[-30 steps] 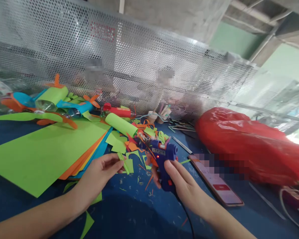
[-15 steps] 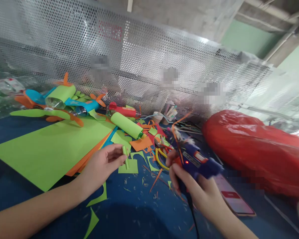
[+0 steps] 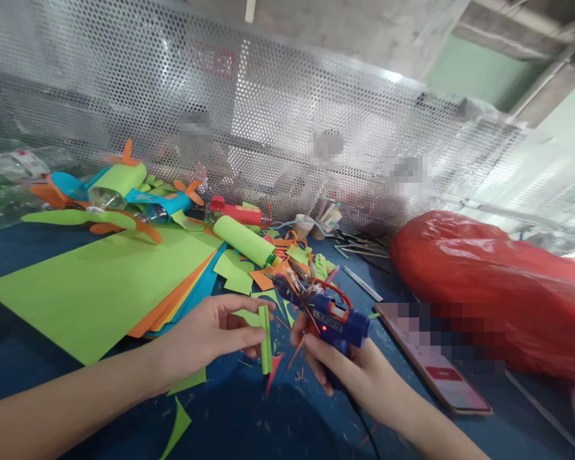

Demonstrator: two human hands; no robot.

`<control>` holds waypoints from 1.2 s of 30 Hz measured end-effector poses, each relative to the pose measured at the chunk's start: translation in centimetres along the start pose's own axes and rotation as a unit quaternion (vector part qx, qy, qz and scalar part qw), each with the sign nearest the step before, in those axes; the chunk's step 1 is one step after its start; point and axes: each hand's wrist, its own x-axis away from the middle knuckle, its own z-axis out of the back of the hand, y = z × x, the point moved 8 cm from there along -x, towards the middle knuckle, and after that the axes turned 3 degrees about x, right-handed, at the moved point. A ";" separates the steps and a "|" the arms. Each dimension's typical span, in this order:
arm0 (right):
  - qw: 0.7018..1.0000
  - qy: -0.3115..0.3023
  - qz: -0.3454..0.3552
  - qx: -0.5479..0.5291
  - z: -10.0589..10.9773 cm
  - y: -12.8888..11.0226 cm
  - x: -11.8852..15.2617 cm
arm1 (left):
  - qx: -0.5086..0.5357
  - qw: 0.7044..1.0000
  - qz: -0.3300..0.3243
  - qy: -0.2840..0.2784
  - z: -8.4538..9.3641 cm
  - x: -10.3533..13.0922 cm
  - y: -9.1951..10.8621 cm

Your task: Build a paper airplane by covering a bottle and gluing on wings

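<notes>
Between thumb and fingers, my left hand (image 3: 220, 331) pinches a narrow folded strip of light green paper (image 3: 265, 345), held nearly upright over the table. My right hand (image 3: 345, 367) is wrapped round the handle of a blue hot glue gun (image 3: 333, 319), whose small red light is lit. The gun's nozzle points left, toward the strip but apart from it, and paper scraps cling around its front. Below the hands lie a pink-red scrap (image 3: 273, 372) and thin orange bits. A bottle wrapped in green paper (image 3: 244, 239) lies just beyond.
Green paper sheets (image 3: 110, 281) are stacked at left, with orange and blue ones beneath. Paper-covered bottles with propellers (image 3: 165, 207) lie behind them. At right are a phone (image 3: 436, 367) and a big red plastic bag (image 3: 483, 287). A perforated metal screen (image 3: 287, 108) stands behind.
My left hand has moved right and slightly down with the green strip. The glue gun has come left and down in my right hand, closer to the strip, uncovering more of the phone.
</notes>
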 end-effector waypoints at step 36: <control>0.987 0.039 0.025 0.155 -0.1 -0.7 1.3 | -0.026 0.993 -0.017 0.117 2.7 -0.4 0.8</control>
